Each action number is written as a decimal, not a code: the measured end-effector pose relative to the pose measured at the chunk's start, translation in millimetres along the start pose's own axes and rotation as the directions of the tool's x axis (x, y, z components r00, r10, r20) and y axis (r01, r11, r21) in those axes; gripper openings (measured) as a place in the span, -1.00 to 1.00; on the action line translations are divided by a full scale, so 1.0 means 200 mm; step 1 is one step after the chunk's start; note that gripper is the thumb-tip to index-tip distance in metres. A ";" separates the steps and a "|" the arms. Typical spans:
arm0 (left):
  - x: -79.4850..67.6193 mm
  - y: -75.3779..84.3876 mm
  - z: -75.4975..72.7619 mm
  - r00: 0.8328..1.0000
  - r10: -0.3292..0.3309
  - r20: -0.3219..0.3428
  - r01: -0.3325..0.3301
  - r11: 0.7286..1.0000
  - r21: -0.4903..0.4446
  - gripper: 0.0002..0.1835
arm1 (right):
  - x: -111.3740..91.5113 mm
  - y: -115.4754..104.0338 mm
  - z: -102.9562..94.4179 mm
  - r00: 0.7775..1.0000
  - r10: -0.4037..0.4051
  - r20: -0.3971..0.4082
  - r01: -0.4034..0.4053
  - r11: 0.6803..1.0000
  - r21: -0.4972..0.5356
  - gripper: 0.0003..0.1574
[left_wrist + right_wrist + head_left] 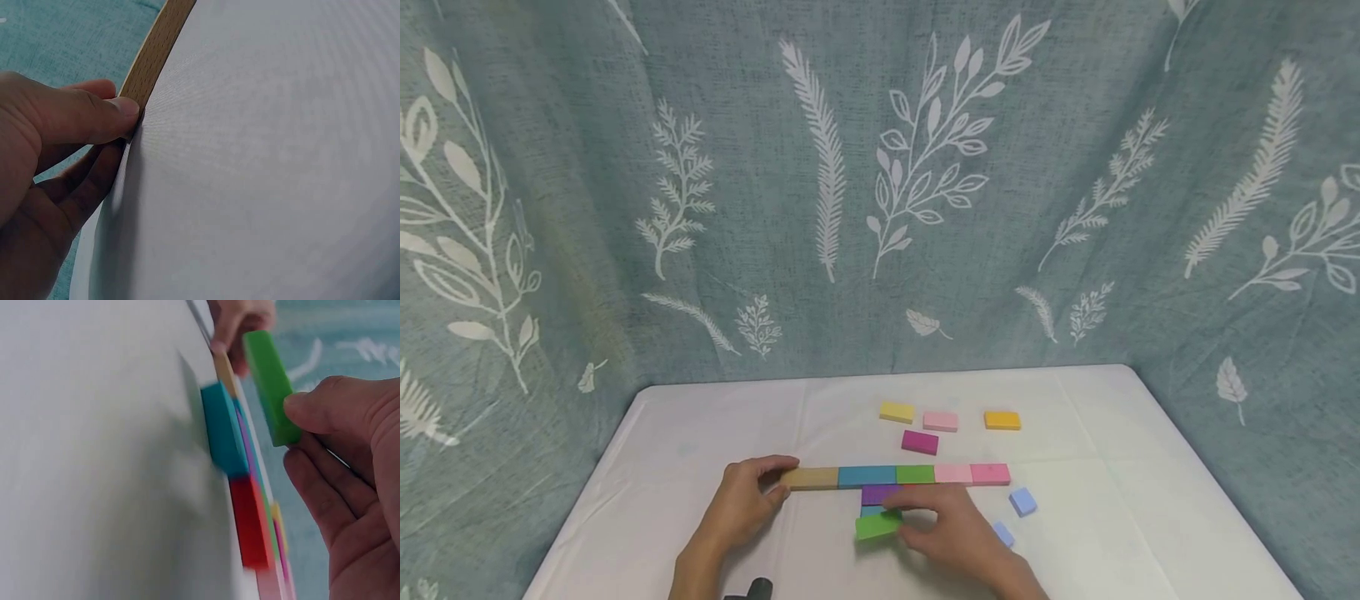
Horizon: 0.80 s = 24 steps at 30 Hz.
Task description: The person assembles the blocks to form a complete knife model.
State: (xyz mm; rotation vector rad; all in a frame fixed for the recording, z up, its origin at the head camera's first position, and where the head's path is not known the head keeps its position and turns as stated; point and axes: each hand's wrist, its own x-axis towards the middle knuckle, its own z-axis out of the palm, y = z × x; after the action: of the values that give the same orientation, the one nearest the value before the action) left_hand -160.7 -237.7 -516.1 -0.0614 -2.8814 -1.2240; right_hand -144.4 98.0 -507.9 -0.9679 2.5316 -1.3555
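My left hand [737, 507] pinches the left end of a long wooden block [811, 478] lying flat on the table. This block begins a row that continues with a blue block [867, 476], a green block [914, 474], a light pink block [952, 473] and a pink block [990, 474]. Against the row's near side lies a purple block [877, 494], with a teal block [225, 434] and a red block [251, 522] beside it. My right hand [951, 533] grips a second green block [877, 527] between thumb and fingers, raised above the teal one. Its fingers partly cover the red block in the head view.
Behind the row lie a yellow block [897, 412], another light pink block [940, 421], an orange block [1002, 420] and a magenta block [920, 442]. Two light blue blocks [1022, 502] sit to the right. A black object [760, 588] shows at the front edge; a curtain [865, 192] hangs behind.
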 end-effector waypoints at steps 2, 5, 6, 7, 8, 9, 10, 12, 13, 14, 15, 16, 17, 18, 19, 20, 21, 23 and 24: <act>0.00 0.00 0.00 1.000 0.002 -0.001 -0.002 1.000 -0.001 -0.57 | -0.05 0.02 -0.04 0.999 0.048 -0.022 -0.048 0.999 0.000 -0.52; 0.00 0.00 0.00 1.000 0.004 -0.002 -0.004 1.000 -0.001 -0.57 | -0.12 0.05 -0.10 0.990 0.123 -0.063 -0.125 0.992 -0.027 -0.52; 0.00 0.00 0.00 1.000 0.004 -0.002 -0.004 1.000 0.000 -0.57 | -0.15 0.05 -0.12 0.986 0.145 -0.077 -0.148 0.988 -0.035 -0.52; 0.00 0.00 0.00 1.000 0.003 -0.002 -0.003 1.000 0.001 -0.57 | -0.17 0.06 -0.14 0.982 0.161 -0.094 -0.166 0.985 -0.045 -0.52; 0.00 0.00 0.00 1.000 0.004 -0.001 -0.004 1.000 0.002 -0.57 | -0.19 0.07 -0.15 0.980 0.163 -0.118 -0.171 0.984 -0.060 -0.52; 0.00 0.00 0.00 1.000 0.002 -0.001 -0.002 1.000 0.003 -0.57 | -0.21 0.08 -0.16 0.976 0.162 -0.144 -0.175 0.982 -0.078 -0.53; 0.00 0.01 0.00 1.000 0.000 0.000 0.000 1.000 0.003 -0.57 | -0.23 0.08 -0.18 0.972 0.160 -0.171 -0.177 0.980 -0.093 -0.54; 0.00 0.01 0.00 1.000 0.000 0.001 0.000 1.000 0.004 -0.57 | -0.26 0.09 -0.20 0.964 0.163 -0.209 -0.191 0.974 -0.119 -0.57; 0.00 0.01 0.00 1.000 -0.001 0.001 0.001 1.000 0.003 -0.57 | -0.27 0.10 -0.21 0.959 0.168 -0.227 -0.201 0.971 -0.131 -0.58; 0.00 0.01 0.00 1.000 -0.001 0.001 0.001 1.000 0.002 -0.57 | -0.28 0.10 -0.21 0.955 0.171 -0.241 -0.208 0.968 -0.138 -0.58; 0.00 0.01 0.00 1.000 0.000 0.001 0.000 1.000 0.001 -0.57 | -0.28 0.10 -0.22 0.952 0.177 -0.250 -0.216 0.966 -0.139 -0.59; 0.00 0.01 0.00 1.000 0.001 0.001 -0.001 1.000 0.000 -0.57 | -0.29 0.11 -0.22 0.950 0.181 -0.255 -0.221 0.965 -0.138 -0.59; 0.00 0.01 0.00 1.000 -0.001 0.000 0.001 1.000 -0.001 -0.57 | -0.29 0.11 -0.22 0.949 0.180 -0.258 -0.220 0.966 -0.136 -0.58; 0.00 0.01 0.00 1.000 0.000 0.000 0.000 1.000 -0.002 -0.57 | -0.29 0.11 -0.22 0.950 0.175 -0.258 -0.214 0.968 -0.132 -0.58; 0.00 0.01 0.00 1.000 0.001 -0.001 -0.001 1.000 -0.003 -0.58 | -0.29 0.12 -0.22 0.952 0.162 -0.260 -0.201 0.971 -0.131 -0.57; 0.00 0.01 0.00 1.000 0.002 -0.002 -0.002 1.000 -0.004 -0.58 | -0.29 0.12 -0.22 0.954 0.149 -0.259 -0.187 0.974 -0.129 -0.57; 0.00 0.01 0.00 1.000 0.002 -0.002 -0.002 1.000 -0.005 -0.58 | -0.29 0.13 -0.21 0.958 0.135 -0.254 -0.173 0.976 -0.134 -0.57; 0.00 0.01 0.00 1.000 0.004 -0.003 -0.004 1.000 -0.004 -0.58 | -0.28 0.14 -0.20 0.964 0.102 -0.244 -0.140 0.980 -0.144 -0.56; 0.00 0.00 0.00 1.000 0.008 -0.002 -0.008 1.000 -0.004 -0.58 | -0.28 0.15 -0.19 0.967 0.092 -0.238 -0.130 0.980 -0.152 -0.56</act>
State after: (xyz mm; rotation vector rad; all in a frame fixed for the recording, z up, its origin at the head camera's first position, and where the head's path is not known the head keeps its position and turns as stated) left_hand -161.1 -236.9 -515.5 -0.0718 -2.8739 -1.2281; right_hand -129.2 168.6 -519.0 -0.7146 2.8621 -1.3108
